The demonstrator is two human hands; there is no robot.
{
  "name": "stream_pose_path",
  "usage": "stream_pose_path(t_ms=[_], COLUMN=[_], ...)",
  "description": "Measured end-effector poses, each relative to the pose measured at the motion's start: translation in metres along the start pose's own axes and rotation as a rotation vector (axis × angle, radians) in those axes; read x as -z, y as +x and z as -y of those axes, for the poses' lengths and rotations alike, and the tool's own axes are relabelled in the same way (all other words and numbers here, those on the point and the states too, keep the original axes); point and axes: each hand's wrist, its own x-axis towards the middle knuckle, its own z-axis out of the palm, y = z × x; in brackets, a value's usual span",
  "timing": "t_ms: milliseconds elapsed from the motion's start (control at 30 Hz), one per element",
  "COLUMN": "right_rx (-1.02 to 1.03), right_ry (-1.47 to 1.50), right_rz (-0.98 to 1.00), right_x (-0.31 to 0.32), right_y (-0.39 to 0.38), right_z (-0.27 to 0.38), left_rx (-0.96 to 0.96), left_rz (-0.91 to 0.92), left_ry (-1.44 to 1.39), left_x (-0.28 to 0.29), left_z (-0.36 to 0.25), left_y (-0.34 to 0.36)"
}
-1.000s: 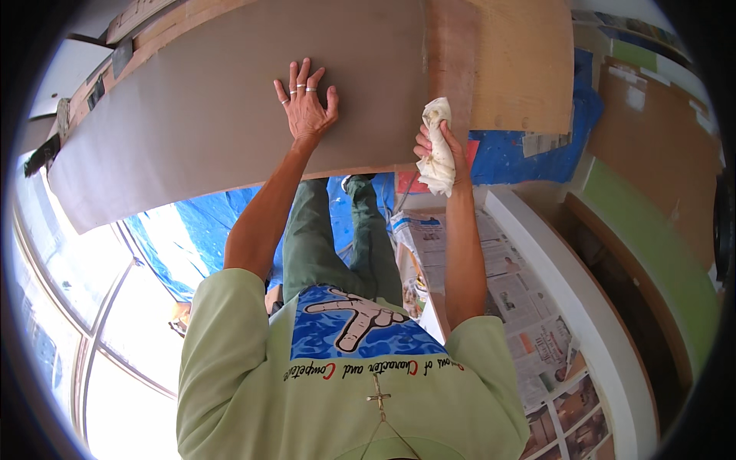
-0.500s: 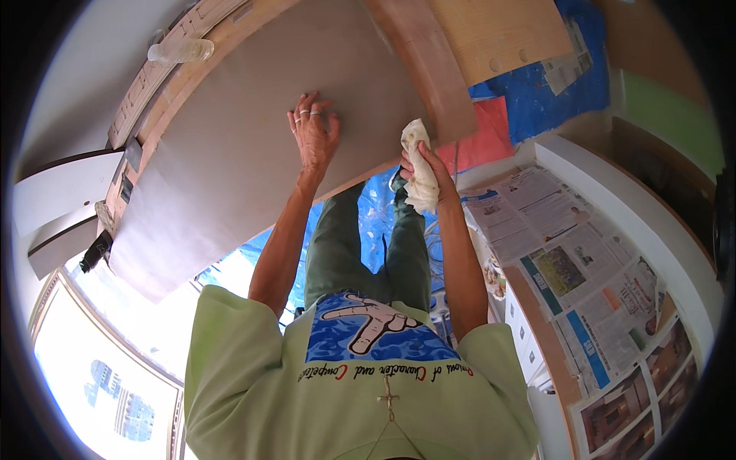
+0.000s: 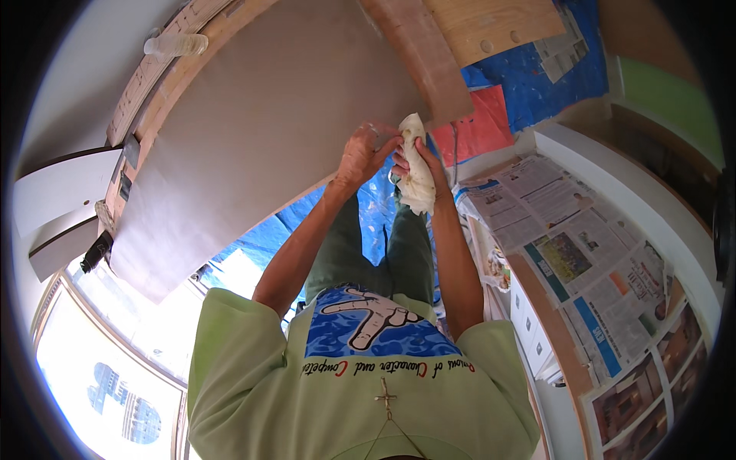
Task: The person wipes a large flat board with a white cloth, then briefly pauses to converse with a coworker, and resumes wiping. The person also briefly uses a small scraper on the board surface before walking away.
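Note:
A crumpled off-white cloth (image 3: 418,180) with brownish stains is bunched in my right hand (image 3: 431,159), fingers closed round it. My left hand (image 3: 362,156) is beside it, over the near edge of a large grey-brown sheet (image 3: 268,115). Its thumb points at the upper part of the cloth. Motion smears the other fingers, so whether they touch the cloth is unclear. The sheet lies flat on a wooden work surface.
A clear plastic bottle (image 3: 176,45) lies on a wooden strip along the far left edge. Wooden boards (image 3: 498,27) sit at the upper right, over blue plastic sheeting (image 3: 537,84) and a red sheet (image 3: 479,123). Newspapers (image 3: 575,253) cover a ledge on my right.
My left hand has left the middle of the sheet, moving right and nearer to me, up to the cloth. The right hand keeps hold of the cloth in nearly the same place.

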Motion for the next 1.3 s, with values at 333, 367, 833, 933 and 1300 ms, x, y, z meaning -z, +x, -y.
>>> stream_pose_path(t_ms=[333,367,833,933,1300], right_rx=[0.01,0.018,0.036,0.015,0.093], right_ry=[-0.033,-0.03,-0.215,-0.361,0.067], right_rz=[-0.058,-0.041,-0.061,-0.172,-0.07], right_x=[0.017,0.019,0.079,0.09,0.123], right_y=[-0.025,-0.028,-0.065,-0.079,-0.099], right_z=[0.01,0.012,0.05,0.062,0.087], left_rx=[0.181,0.165,-0.08,-0.181,0.065], left_rz=[-0.192,-0.199,0.136,0.207,0.186], left_ry=[-0.452,-0.509,0.02,0.141,-0.258], left_x=[-0.028,-0.03,-0.088,-0.097,-0.134], left_z=[-0.023,-0.025,-0.04,-0.047,-0.106], left_y=[-0.001,0.001,0.006,0.01,0.049])
